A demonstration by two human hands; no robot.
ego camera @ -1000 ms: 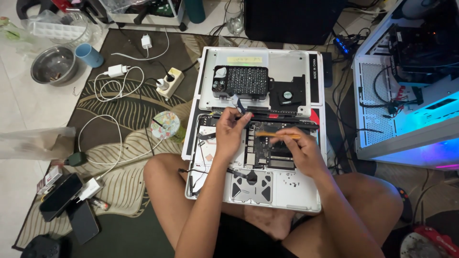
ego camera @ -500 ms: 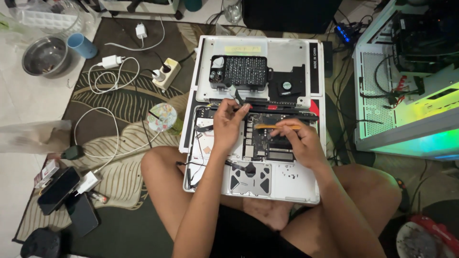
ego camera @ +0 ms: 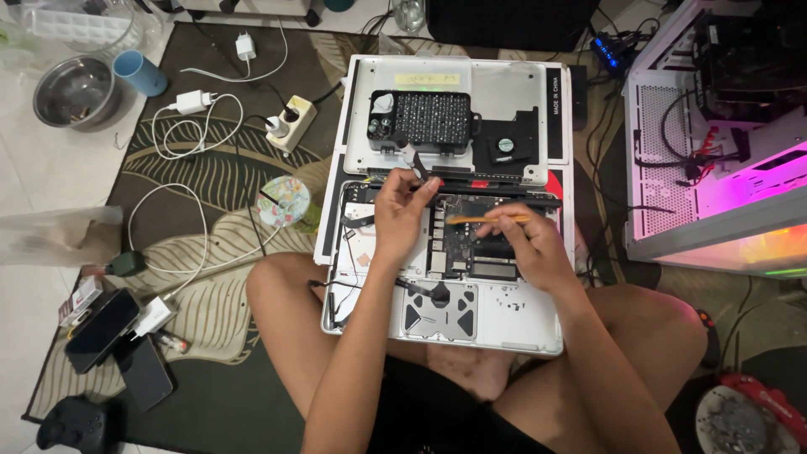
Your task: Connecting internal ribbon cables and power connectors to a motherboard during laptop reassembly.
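Right now the opened laptop (ego camera: 504, 315) is lying across the person's crossed legs, its removed bottom cover (ego camera: 513, 92) sitting just beyond with a screwdriver bit case (ego camera: 431, 120) on it. The left hand (ego camera: 402, 214) is gripping a screwdriver (ego camera: 410, 160), while the right hand (ego camera: 528, 244) is pinching an orange pry tool (ego camera: 487, 219) over the board.

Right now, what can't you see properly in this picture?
Head view, the only view:
- The tip of the orange tool is too small to make out where it touches.
- The left hand covers part of the opened laptop.
- The screwdriver tip is hidden behind the left hand's fingers.
- The red round object is cut off by the bottom corner.
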